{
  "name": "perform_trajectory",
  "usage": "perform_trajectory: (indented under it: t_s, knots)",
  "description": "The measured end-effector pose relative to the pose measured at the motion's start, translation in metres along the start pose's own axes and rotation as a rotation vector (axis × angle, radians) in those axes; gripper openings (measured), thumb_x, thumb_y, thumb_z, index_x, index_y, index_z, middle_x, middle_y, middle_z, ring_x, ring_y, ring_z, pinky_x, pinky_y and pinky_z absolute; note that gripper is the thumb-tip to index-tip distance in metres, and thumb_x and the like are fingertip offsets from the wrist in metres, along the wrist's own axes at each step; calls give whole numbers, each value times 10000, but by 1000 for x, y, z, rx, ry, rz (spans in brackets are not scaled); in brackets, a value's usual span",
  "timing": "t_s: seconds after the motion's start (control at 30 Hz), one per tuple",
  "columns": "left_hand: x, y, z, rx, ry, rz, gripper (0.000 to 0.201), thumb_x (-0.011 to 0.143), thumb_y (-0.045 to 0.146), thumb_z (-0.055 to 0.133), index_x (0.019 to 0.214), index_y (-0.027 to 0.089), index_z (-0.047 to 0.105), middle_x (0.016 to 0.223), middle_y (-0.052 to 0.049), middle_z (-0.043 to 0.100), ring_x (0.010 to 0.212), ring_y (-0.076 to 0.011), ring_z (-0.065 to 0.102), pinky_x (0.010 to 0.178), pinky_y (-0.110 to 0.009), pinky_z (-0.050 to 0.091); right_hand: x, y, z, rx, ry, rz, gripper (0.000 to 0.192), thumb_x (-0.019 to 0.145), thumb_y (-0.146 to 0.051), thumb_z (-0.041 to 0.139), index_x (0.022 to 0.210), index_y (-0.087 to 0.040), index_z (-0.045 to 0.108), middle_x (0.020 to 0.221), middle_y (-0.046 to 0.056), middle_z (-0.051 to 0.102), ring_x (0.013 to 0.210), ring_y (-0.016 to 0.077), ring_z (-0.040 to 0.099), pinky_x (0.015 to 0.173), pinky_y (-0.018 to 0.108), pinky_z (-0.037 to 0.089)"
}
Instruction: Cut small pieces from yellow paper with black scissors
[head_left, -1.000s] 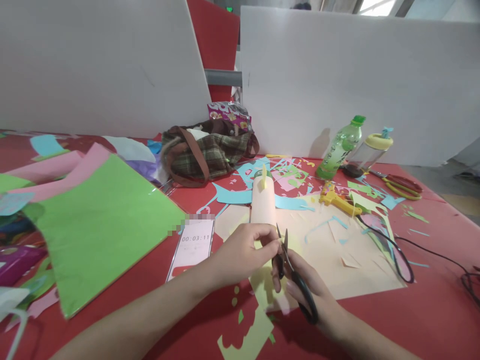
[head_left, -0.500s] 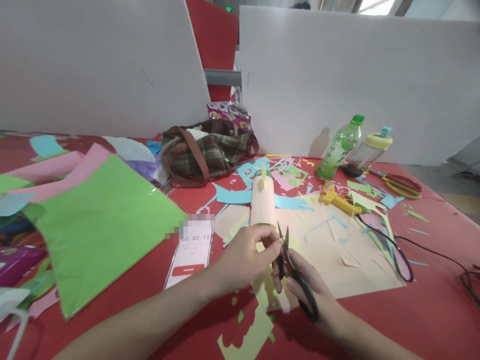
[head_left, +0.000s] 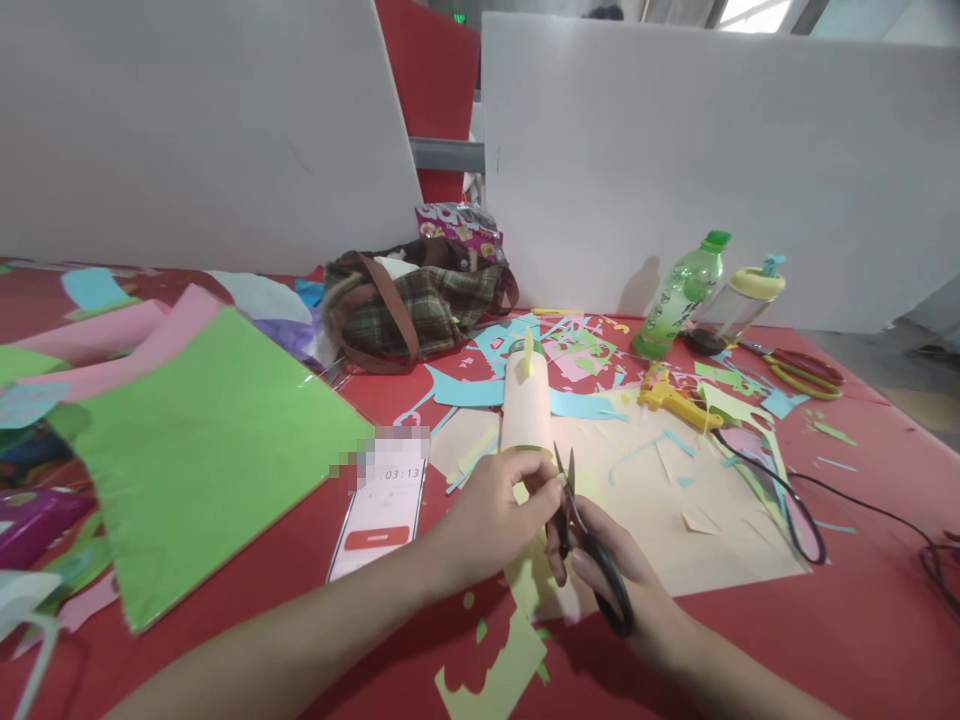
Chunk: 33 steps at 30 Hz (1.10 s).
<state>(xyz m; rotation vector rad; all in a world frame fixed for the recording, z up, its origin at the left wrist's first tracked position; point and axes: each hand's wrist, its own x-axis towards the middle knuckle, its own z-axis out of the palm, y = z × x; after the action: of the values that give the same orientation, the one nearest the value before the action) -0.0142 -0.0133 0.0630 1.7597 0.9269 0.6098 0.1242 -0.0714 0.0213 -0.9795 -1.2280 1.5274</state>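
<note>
Head view: a white panel (head_left: 712, 180) is standing behind a red table (head_left: 877, 640), which is carrying a wide spread of cut paper. A large green sheet (head_left: 217, 450) is covering much of the left side, and a beige sheet (head_left: 675, 540) is lying under and beyond the right hand. A plaid bag (head_left: 450, 305) is resting near the panel, with a green-capped bottle (head_left: 679, 300) leaning farther right. Nearer the middle, a paper-wrapped cylinder (head_left: 526, 410) is lying just beyond the hands, a yellow tab (head_left: 528, 355) sticking up from it.

The left hand (head_left: 502, 510) is reaching in with thumb and fingertips pressing together. The right hand (head_left: 622, 565) is gripping black-handled scissors (head_left: 611, 590), fingers curling around the loops; the blades are standing slightly parted, pointing away from the person, right beside the left fingertips. Smallest of all, a pale-yellow scrap (head_left: 561, 480) is apparently showing in the left pinch, mostly hidden, so its shape is escaping me.

Judging by this, small trimming is the step in hand. The next move is probably calling for a firm pinch, the scrap's edge lining up between the blades, and the left fingertips staying clear as they close.
</note>
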Motion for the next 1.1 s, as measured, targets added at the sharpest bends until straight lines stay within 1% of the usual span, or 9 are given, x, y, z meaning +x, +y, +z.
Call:
perform_trajectory:
  t_s: [0.2,0.33,0.53,0.6,0.73,0.83,0.9,1.0,1.1]
  knots:
    - [0,1,-1,41,5,11,194,773,180,356,597,161,434,565,33,483,571,-95,472,565,-201,377,-1,1,0,23,-15,3,255,742,-380,522,908,-188,500,696,-3,449,624,138,400,615,268,323]
    - [0,1,-1,49,6,14,193,774,176,352,599,161,431,567,31,485,577,-95,469,569,-198,375,-2,2,-1,0,1,18,292,737,-395,525,935,-184,491,669,-6,447,615,140,396,609,277,317]
    - [0,1,-2,72,2,15,190,770,180,355,593,161,422,575,34,454,577,-90,443,560,-190,364,-2,1,0,-5,-1,48,248,729,-411,524,810,-178,498,628,-14,426,564,128,387,545,276,323]
    - [1,1,-3,81,-4,12,188,767,188,356,595,161,424,581,33,450,580,-93,438,551,-191,364,-2,2,0,14,-4,54,247,732,-404,524,828,-178,494,630,-15,419,552,123,386,528,272,328]
    - [2,0,-5,84,-24,10,191,766,203,355,595,162,431,589,27,469,602,-103,456,557,-196,374,-2,5,-1,39,-11,61,275,736,-376,533,922,-181,479,637,-14,423,557,124,403,521,266,341]
    - [2,0,-6,82,-47,4,191,763,201,357,606,158,458,629,14,518,638,-115,489,586,-209,387,-2,6,-2,37,-6,57,272,739,-368,535,929,-179,488,640,-17,426,556,119,407,526,262,349]
    - [2,1,-7,79,-61,-6,187,760,197,362,618,155,477,656,4,548,658,-122,507,603,-218,394,-1,7,-2,33,-1,50,303,732,-380,541,951,-177,491,649,-19,426,555,114,404,527,260,348]
    - [2,2,-9,91,-73,-19,192,760,200,365,625,153,493,668,-4,566,670,-129,520,600,-220,397,-2,7,-2,21,6,45,353,722,-393,550,991,-173,487,669,-14,430,565,115,406,533,264,346]
    - [2,4,-10,116,-73,-21,186,754,193,373,633,151,508,665,-5,573,668,-130,524,593,-219,391,-3,7,-1,8,11,56,336,730,-392,540,988,-182,489,663,-16,434,545,110,408,541,275,359]
